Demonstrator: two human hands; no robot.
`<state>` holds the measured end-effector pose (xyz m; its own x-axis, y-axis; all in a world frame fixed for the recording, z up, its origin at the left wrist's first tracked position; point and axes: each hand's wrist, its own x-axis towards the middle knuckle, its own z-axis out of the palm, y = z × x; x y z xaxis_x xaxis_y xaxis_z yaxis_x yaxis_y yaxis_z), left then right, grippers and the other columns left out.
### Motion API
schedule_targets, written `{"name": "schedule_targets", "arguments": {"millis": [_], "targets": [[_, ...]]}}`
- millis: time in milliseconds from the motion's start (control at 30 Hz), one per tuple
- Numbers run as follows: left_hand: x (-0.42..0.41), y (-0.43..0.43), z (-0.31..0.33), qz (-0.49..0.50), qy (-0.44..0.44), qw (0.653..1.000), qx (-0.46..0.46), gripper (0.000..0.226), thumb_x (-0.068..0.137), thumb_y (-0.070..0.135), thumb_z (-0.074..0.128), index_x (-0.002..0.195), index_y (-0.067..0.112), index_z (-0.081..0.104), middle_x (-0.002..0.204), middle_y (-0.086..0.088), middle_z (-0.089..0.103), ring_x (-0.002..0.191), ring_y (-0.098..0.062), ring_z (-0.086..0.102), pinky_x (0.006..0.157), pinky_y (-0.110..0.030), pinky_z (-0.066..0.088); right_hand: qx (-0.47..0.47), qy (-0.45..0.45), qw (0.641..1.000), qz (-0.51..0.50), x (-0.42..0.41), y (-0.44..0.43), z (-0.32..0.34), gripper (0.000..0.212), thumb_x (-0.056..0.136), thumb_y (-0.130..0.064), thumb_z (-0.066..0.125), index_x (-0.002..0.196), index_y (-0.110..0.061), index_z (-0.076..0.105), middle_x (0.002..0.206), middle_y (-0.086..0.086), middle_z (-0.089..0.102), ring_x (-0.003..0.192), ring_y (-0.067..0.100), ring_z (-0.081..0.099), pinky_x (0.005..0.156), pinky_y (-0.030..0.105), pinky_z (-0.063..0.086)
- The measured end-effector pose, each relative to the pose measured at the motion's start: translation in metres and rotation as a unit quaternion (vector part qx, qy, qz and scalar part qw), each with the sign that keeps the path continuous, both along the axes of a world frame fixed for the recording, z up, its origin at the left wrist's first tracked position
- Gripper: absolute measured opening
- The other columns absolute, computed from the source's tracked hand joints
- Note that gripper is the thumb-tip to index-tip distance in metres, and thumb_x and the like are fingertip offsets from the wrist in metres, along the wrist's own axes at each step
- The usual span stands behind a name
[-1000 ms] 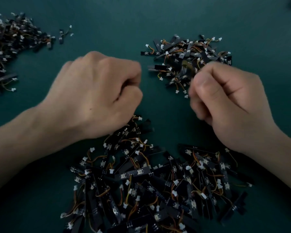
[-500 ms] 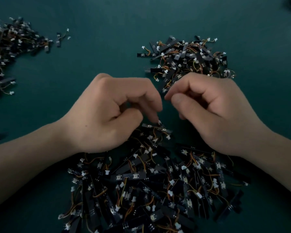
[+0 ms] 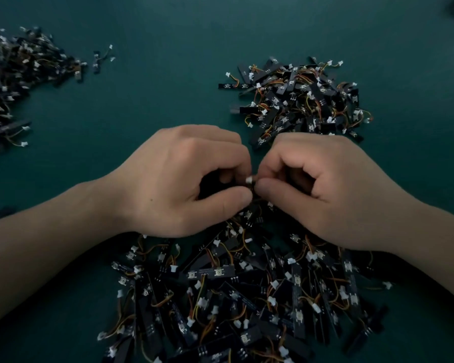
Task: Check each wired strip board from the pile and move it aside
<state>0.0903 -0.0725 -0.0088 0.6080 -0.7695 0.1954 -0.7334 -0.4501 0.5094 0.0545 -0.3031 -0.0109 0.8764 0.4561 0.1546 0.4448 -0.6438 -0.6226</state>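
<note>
Left hand (image 3: 178,179) and right hand (image 3: 333,189) meet over the near pile (image 3: 220,297). Each grip pinches the same wired strip board (image 3: 249,180); only its white connector shows, and the rest is hidden between the fingertips. A second heap (image 3: 299,100) lies beyond on the table (image 3: 155,95). A third heap (image 3: 11,74) is cut off at left. Board printing is too small to read.

Pictured on the dark green bench (image 3: 168,35): near pile (image 3: 247,297), far-right pile (image 3: 299,100) and far-left pile (image 3: 16,74) of wired strip boards, plus one stray board (image 3: 101,57).
</note>
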Motion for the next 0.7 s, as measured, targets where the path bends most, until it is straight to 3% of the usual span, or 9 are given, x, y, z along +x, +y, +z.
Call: {"name": "schedule_targets", "arguments": {"millis": [133,267,367,433,567,633,700], "targets": [[0.000,-0.004,-0.001,-0.016,0.004,0.999,-0.036,0.027,0.105,0.031,0.058,0.083,0.031,0.042,0.075,0.012,0.044,0.068,-0.013,0.046,0.060,-0.040,0.043,0.035,0.011,0.999,-0.005,0.000,-0.002,-0.001,0.013,0.101,-0.042,0.057,0.092,-0.034,0.061,0.069,-0.009,0.064,0.059,0.017,0.059,0.048,0.023,0.040],[0.002,-0.001,-0.003,-0.001,0.033,0.998,-0.044,0.029,0.106,0.031,0.054,0.083,0.017,0.061,0.073,0.011,0.052,0.067,-0.013,0.054,0.060,-0.035,0.043,0.069,0.017,0.997,0.001,-0.001,0.001,0.000,0.011,0.103,-0.032,0.061,0.095,-0.026,0.064,0.070,-0.009,0.068,0.059,0.012,0.062,0.051,0.012,0.041],[0.000,0.000,-0.006,0.056,0.043,0.996,-0.059,0.025,0.106,0.030,0.056,0.091,0.016,0.070,0.070,0.008,0.060,0.065,-0.016,0.059,0.058,-0.029,0.045,0.091,0.032,0.995,-0.025,-0.001,0.001,0.000,0.009,0.103,-0.035,0.064,0.100,-0.027,0.069,0.073,-0.010,0.071,0.060,0.015,0.065,0.052,0.023,0.047],[-0.004,0.000,-0.005,0.090,0.050,0.991,-0.081,0.022,0.106,0.028,0.059,0.093,0.016,0.072,0.070,0.007,0.061,0.066,-0.018,0.060,0.059,-0.027,0.045,0.084,0.038,0.995,-0.034,-0.003,0.001,0.001,0.017,0.105,-0.039,0.056,0.096,-0.032,0.069,0.067,-0.005,0.068,0.052,0.016,0.060,0.046,0.028,0.044],[-0.012,-0.003,-0.006,0.112,0.031,0.989,-0.090,0.021,0.106,0.031,0.061,0.097,0.018,0.074,0.079,0.011,0.065,0.075,-0.010,0.063,0.066,-0.020,0.045,0.112,0.071,0.989,-0.062,-0.006,0.004,0.002,0.043,0.109,-0.042,0.044,0.076,-0.025,0.066,0.056,-0.001,0.061,0.041,0.010,0.047,0.043,0.013,0.031],[-0.014,-0.003,-0.006,0.112,0.026,0.990,-0.085,0.021,0.104,0.035,0.062,0.099,0.020,0.075,0.081,0.015,0.065,0.077,-0.005,0.062,0.069,-0.017,0.045,0.123,0.079,0.987,-0.070,-0.010,0.006,0.001,0.036,0.108,-0.038,0.049,0.078,-0.026,0.065,0.058,-0.005,0.062,0.042,0.007,0.047,0.044,0.010,0.031],[-0.015,-0.002,-0.006,0.105,0.023,0.992,-0.062,0.024,0.101,0.040,0.062,0.096,0.020,0.074,0.081,0.014,0.067,0.078,-0.007,0.064,0.071,-0.027,0.049,0.114,0.067,0.988,-0.077,-0.017,0.008,0.001,0.024,0.105,-0.037,0.056,0.083,-0.032,0.064,0.061,-0.006,0.065,0.044,0.009,0.051,0.043,0.014,0.033]]}}
